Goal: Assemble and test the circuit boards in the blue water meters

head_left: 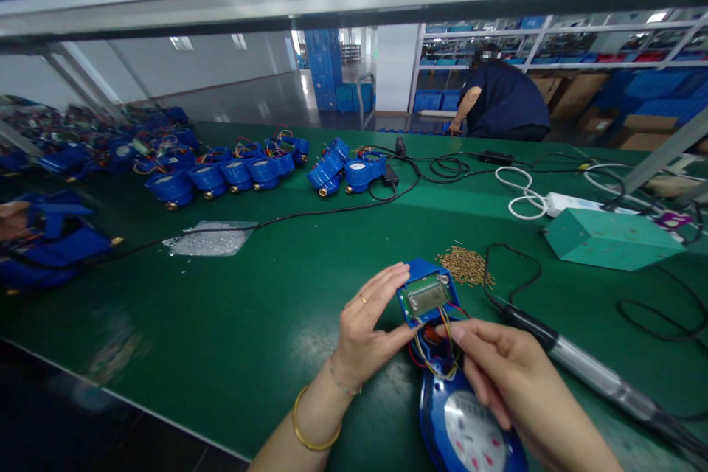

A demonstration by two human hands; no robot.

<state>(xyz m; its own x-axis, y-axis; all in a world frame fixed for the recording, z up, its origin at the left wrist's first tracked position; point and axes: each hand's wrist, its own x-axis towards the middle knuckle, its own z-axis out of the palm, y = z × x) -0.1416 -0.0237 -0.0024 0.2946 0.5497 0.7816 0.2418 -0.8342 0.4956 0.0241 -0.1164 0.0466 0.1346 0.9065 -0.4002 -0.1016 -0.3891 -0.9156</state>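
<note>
Blue water meter [476, 424] lying dial-up on the green counter [265, 324], nearest the wearer. The left hand [372, 324] grips the blue display housing [428, 295], tilted up at the meter's far end, its circuit board exposed. The right hand [509, 365] pinches the coloured wires [447, 326] between housing and meter. Beyond: a heap of brass-coloured screws [465, 265]; at right, an electric screwdriver [594, 369].

A smooth, round gold bangle [295, 419] sits on the left arm [314, 417]. Between the bangle and the left hand [365, 328] is a very thin bracelet [346, 390]. Farther past the bangle, that hand wears a little gold ring [363, 299].
</note>
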